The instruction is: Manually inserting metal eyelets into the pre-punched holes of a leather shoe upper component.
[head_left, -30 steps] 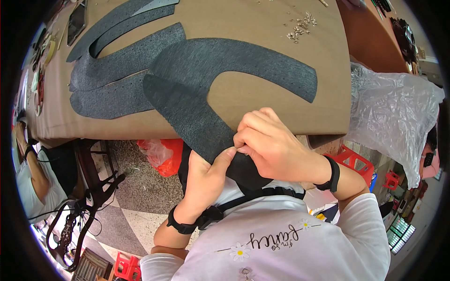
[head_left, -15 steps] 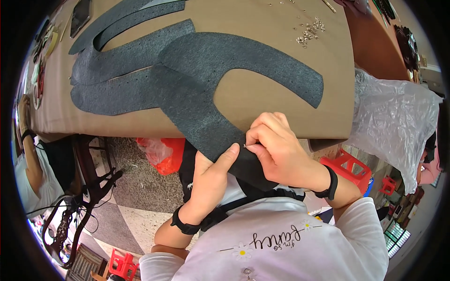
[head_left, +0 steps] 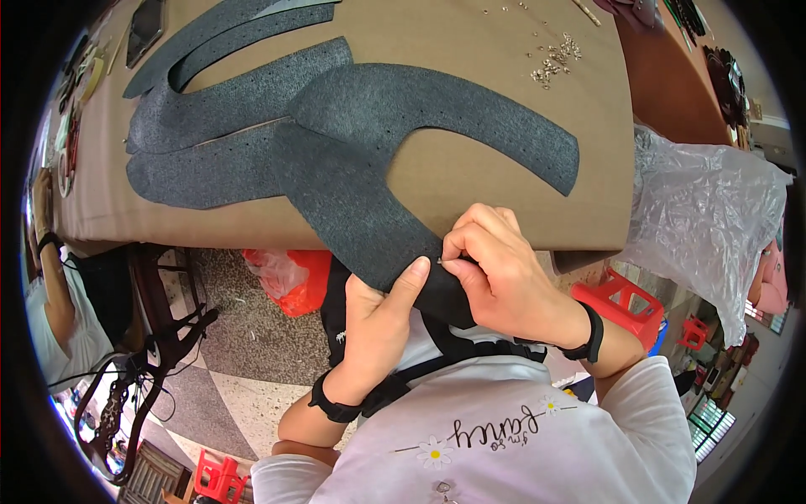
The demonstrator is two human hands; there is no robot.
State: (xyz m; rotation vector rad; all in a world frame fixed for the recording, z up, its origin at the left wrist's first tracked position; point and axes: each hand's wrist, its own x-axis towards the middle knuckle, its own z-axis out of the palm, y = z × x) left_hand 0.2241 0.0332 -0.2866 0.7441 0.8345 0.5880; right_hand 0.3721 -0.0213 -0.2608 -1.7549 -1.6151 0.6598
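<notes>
A curved, dark grey sheet piece with small holes lies partly on the table and reaches over its near edge towards me. My left hand grips its near part, thumb on top and fingers beneath. At the sheet's right-hand edge, my right hand pinches a tiny shiny metal piece between thumb and forefinger, against the sheet. Its exact kind is too small to make out. Further left on the table, more dark grey curved pieces overlap the held one.
A scatter of small shiny metal bits lies at the table's far right. A phone rests far left. Clear plastic sheeting hangs at the right, near a red stool. Another person's arm shows at the left edge.
The sheet's near end has shifted slightly up and left. Both hands keep almost the same place and grip.
</notes>
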